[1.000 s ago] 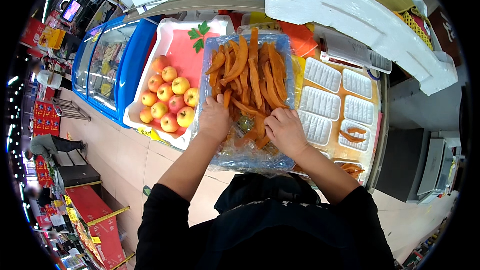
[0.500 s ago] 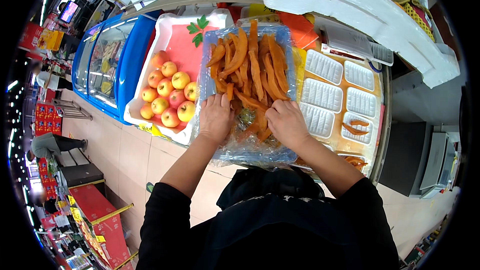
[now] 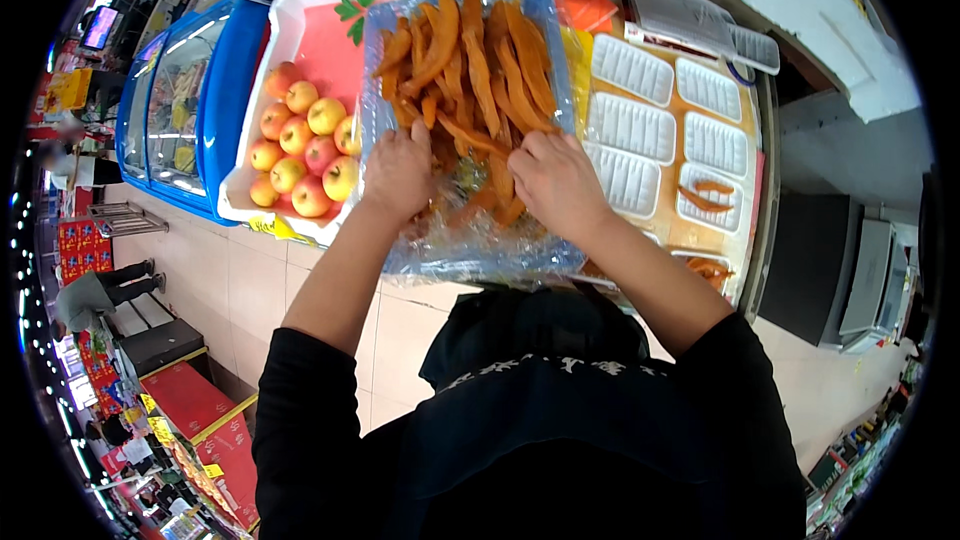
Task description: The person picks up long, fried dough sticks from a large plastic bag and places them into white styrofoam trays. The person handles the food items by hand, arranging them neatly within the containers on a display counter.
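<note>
A blue plastic tray [image 3: 550, 265] lined with clear plastic film holds a heap of long, curved orange dried strips [image 3: 478, 65]. My left hand [image 3: 398, 175] rests on the heap's lower left side, fingers curled down; its fingertips and whatever they grip are hidden. Opposite it, my right hand [image 3: 556, 183] has its fingers closed at the end of an orange strip lying crosswise in the heap. Between both hands, crumpled clear film [image 3: 462, 180] covers part of the strips nearest me.
Left of the tray, a white foam box [image 3: 232, 195] holds several red-yellow apples [image 3: 322, 155]. To the right, white ribbed trays [image 3: 632, 115] stand on a wooden board [image 3: 665, 220]; one holds two orange strips [image 3: 706, 198]. A blue chest freezer [image 3: 225, 110] stands farther left.
The whole view has shifted, so the counter and hands sit higher and a little left in the picture. Both hands keep nearly the same places at the heap.
</note>
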